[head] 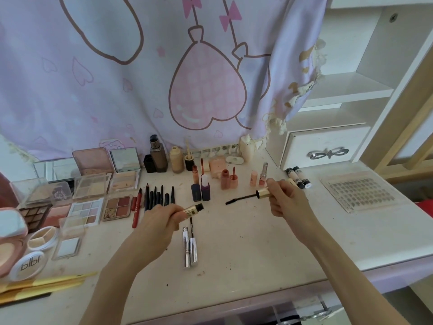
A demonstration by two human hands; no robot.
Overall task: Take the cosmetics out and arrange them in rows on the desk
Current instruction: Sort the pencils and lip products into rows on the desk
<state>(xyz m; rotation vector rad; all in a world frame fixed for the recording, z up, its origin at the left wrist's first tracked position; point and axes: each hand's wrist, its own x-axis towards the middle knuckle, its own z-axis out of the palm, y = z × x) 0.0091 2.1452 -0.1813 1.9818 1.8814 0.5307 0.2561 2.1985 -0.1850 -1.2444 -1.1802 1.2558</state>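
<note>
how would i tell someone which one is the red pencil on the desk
Start at the eyeshadow palettes on the desk's left side, then move right to the row of dark pencils. The red pencil lies between them, the only red one and the longest.

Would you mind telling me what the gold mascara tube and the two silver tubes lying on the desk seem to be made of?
The gold mascara tube, held in the left hand, looks like metallised plastic or metal: shiny, with bright glints. The two silver tubes show a mirror-like chrome finish with sharp highlights, probably plated plastic, though metal is possible.

left hand (161, 219): grips gold mascara tube (193, 210) | right hand (284, 198): wand (246, 197), bristles possibly clumped
</note>
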